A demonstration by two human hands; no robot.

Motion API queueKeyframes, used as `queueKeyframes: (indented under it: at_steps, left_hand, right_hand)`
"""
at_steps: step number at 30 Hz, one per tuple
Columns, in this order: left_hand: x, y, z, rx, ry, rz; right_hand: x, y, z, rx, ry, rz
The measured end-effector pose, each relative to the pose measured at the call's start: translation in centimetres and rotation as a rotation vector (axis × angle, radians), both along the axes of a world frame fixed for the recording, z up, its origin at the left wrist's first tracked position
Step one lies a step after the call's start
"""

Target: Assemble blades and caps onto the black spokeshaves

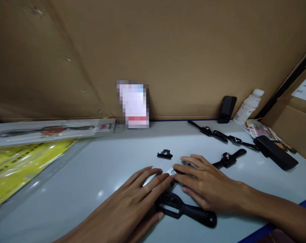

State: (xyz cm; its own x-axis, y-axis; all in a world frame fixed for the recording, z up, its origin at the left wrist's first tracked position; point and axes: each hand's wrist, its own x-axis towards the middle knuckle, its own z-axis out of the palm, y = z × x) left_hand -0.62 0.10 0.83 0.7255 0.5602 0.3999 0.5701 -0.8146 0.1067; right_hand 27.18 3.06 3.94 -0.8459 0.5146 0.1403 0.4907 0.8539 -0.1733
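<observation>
Head view showed both your hands low on the white table [112, 155], meeting at a pale metal piece [171, 171] partly covered by your fingers. Your left hand [132, 192] had its fingers loosely bent and slightly parted, and your right hand [203, 179] reached in from the other side, fingers likewise parted; you could not tell whether either one pinched the piece firmly. Taking that piece as the clock's centre, a black tool frame [185, 209] lay at five o'clock, near your left thumb, its left end hidden by that hand. A small black cap [164, 154] lay apart at eleven, and a black two-handled tool [227, 160] lay at three, partly behind your right hand. Two similar tools [235, 139] rested between one and two, a clear bottle [247, 108] leaned at two, and a bagged tool [52, 130] lay between nine and ten.
</observation>
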Motion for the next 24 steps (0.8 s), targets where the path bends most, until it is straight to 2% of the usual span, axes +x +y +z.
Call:
queueKeyframes:
  at_steps: [3, 8, 13, 18, 24]
  left_hand:
    - [-0.04, -0.05, 0.07, -0.060, 0.018, 0.009]
    - [0.04, 0.19, 0.19, 0.011, 0.033, -0.054]
    - [0.07, 0.39, -0.03, -0.033, 0.042, -0.062]
    - [0.07, 0.40, 0.01, -0.021, 0.045, -0.082]
    - [0.08, 0.46, 0.42, -0.051, 0.039, -0.103]
  right_hand:
    - [-0.10, -0.10, 0.17, -0.011, 0.003, 0.014]
    - [-0.29, -0.10, 0.40, -0.039, 0.017, -0.005]
    - [-0.31, -0.09, 0.56, -0.084, 0.003, -0.073]
    - [-0.23, 0.06, 0.83, -0.130, 0.030, -0.016]
    - [-0.32, 0.05, 0.77, -0.174, -0.009, -0.124]
